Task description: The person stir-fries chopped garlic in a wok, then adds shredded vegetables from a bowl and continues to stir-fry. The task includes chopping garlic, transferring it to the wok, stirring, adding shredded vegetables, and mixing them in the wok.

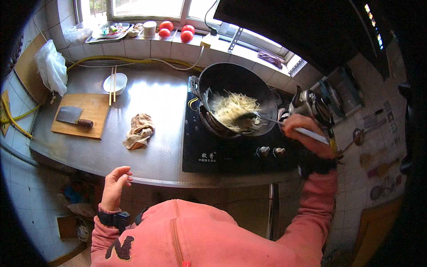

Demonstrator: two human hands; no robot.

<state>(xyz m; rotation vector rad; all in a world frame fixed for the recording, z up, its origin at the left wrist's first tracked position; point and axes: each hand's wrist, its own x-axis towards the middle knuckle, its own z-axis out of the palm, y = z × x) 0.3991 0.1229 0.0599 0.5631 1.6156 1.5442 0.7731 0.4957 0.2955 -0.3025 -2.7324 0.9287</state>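
In a black wok [218, 73] on the stove, a heap of pale, thin shreds [233, 107] that look like potato lies toward the near side. My right hand [304, 133] is closed around the metal handle of a wok spatula [272, 119]. Its blade reaches into the shreds, partly buried and blurred. Over the counter's front edge hangs my left hand [117, 184], empty, its fingers loosely bent and apart from the thumb. The nearest thing to it is a crumpled brown cloth [140, 131] on the counter.
A cleaver [71, 115] lies on a wooden cutting board [95, 104] at the left. Chopsticks [114, 84] rest across a white bowl [121, 78]. Right of the wok stands a metal kettle [307, 104]. Several tomatoes [166, 26] sit on the window ledge. The black stove [231, 155] has two knobs in front.
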